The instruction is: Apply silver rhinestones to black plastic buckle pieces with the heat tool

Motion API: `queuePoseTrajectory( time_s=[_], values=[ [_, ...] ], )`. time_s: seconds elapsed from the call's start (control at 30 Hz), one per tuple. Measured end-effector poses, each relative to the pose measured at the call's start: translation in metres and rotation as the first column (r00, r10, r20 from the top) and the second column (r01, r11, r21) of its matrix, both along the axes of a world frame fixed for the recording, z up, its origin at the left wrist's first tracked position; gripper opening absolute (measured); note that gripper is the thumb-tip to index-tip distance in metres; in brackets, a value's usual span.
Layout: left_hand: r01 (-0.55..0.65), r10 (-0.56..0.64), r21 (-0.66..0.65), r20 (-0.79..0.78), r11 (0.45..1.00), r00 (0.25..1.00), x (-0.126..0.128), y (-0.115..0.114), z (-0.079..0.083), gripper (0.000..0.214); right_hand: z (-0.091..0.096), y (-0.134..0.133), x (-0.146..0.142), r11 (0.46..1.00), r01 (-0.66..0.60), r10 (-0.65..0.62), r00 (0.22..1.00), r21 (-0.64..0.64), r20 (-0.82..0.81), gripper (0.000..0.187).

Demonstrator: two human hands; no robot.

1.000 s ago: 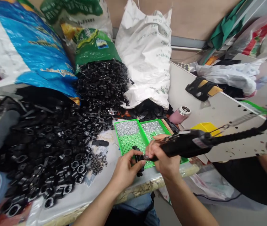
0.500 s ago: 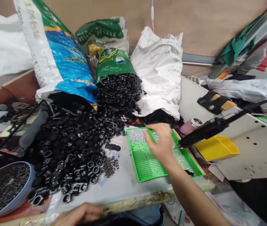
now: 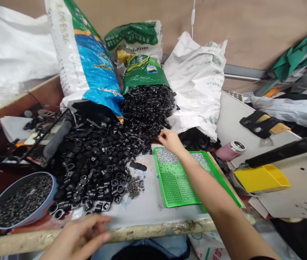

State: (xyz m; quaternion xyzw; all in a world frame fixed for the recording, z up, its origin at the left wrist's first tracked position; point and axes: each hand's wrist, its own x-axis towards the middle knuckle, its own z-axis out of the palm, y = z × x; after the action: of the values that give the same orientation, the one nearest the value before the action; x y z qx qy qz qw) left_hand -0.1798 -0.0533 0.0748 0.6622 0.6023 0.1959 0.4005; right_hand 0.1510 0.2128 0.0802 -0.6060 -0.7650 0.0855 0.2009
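Observation:
My right hand reaches over the far edge of the green perforated tray to the foot of the black plastic parts pile. Its fingers are curled together at the parts; I cannot make out what they pinch. My left hand hovers low at the table's near edge, fingers loosely spread and blurred, holding nothing. The black electric screwdriver hangs free at the right, above a yellow bin.
Woven sacks spill black parts at the back. A blue bowl of small dark rings sits at the near left, a small heap of rings beside the tray. A pink flask lies right of the tray.
My right hand let go of the screwdriver and moved from the tray to the parts pile. My left hand dropped the black part and sank to the table's near edge. The view shifted left.

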Motion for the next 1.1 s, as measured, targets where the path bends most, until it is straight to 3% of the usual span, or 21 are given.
queuePoseTrajectory(
  time_s=[0.07,0.1,0.17,0.2,0.23,0.3,0.37,0.4,0.47,0.57,0.67,0.73,0.9,0.97,1.1],
  values=[
    [-0.072,0.064,0.221,0.039,0.973,0.997,0.019,0.025,0.008,0.035,0.016,-0.023,0.008,0.993,-0.116,0.117,0.992,0.018,-0.046,0.017],
    [-0.155,0.131,0.329,0.096,0.931,0.987,0.028,0.038,0.010,0.040,0.024,-0.037,0.011,0.976,-0.214,0.215,0.973,0.025,-0.079,0.015],
    [-0.283,0.192,0.455,0.237,0.844,0.952,0.047,0.060,0.013,0.055,0.037,-0.067,0.011,0.854,-0.518,0.517,0.836,0.049,-0.182,0.014],
    [-0.288,0.160,0.455,0.299,0.843,0.941,0.056,0.069,0.014,0.059,0.043,-0.082,0.009,0.777,-0.627,0.620,0.752,0.046,-0.225,0.015],
    [-0.257,0.109,0.403,0.355,0.878,0.929,0.064,0.076,0.016,0.059,0.047,-0.095,0.006,0.716,-0.696,0.681,0.683,0.046,-0.265,0.016],
    [-0.033,-0.063,0.215,0.422,0.976,0.905,0.076,0.085,0.020,0.052,0.048,-0.115,0.000,0.680,-0.731,0.701,0.626,0.053,-0.342,0.017],
    [0.155,-0.159,0.052,0.525,0.987,0.836,0.084,0.087,0.021,0.044,0.039,-0.124,-0.007,0.737,-0.670,0.627,0.629,0.090,-0.459,0.025],
    [0.166,-0.136,0.003,0.589,0.986,0.797,0.086,0.087,0.019,0.042,0.030,-0.125,-0.010,0.781,-0.615,0.572,0.637,0.107,-0.517,0.034],
    [0.041,0.018,-0.066,0.706,0.997,0.708,0.087,0.083,0.013,0.048,0.007,-0.123,-0.014,0.854,-0.508,0.480,0.689,0.110,-0.543,0.041],
    [-0.169,0.194,-0.114,0.778,0.979,0.597,0.085,0.077,-0.001,0.062,-0.028,-0.115,-0.023,0.867,-0.498,0.483,0.840,-0.001,-0.249,0.019],
    [-0.264,0.234,-0.085,0.759,0.961,0.608,0.086,0.070,-0.010,0.056,-0.048,-0.113,-0.034,0.846,-0.507,0.521,0.852,-0.164,0.052,0.018],
    [-0.303,0.250,-0.064,0.736,0.951,0.629,0.089,0.065,-0.012,0.051,-0.048,-0.115,-0.038,0.852,-0.485,0.507,0.858,-0.194,0.079,0.018],
    [-0.393,0.278,-0.013,0.729,0.920,0.626,0.098,0.055,-0.008,0.047,-0.029,-0.124,-0.033,0.875,-0.472,0.446,0.873,-0.106,-0.196,0.020],
    [-0.419,0.279,0.017,0.720,0.908,0.636,0.101,0.053,-0.006,0.045,-0.027,-0.123,-0.030,0.900,-0.430,0.418,0.898,-0.076,-0.135,0.019],
    [-0.436,0.282,0.031,0.720,0.899,0.634,0.106,0.049,-0.004,0.044,-0.042,-0.113,-0.034,0.913,-0.373,0.394,0.911,-0.162,0.119,0.014]
  ],
)
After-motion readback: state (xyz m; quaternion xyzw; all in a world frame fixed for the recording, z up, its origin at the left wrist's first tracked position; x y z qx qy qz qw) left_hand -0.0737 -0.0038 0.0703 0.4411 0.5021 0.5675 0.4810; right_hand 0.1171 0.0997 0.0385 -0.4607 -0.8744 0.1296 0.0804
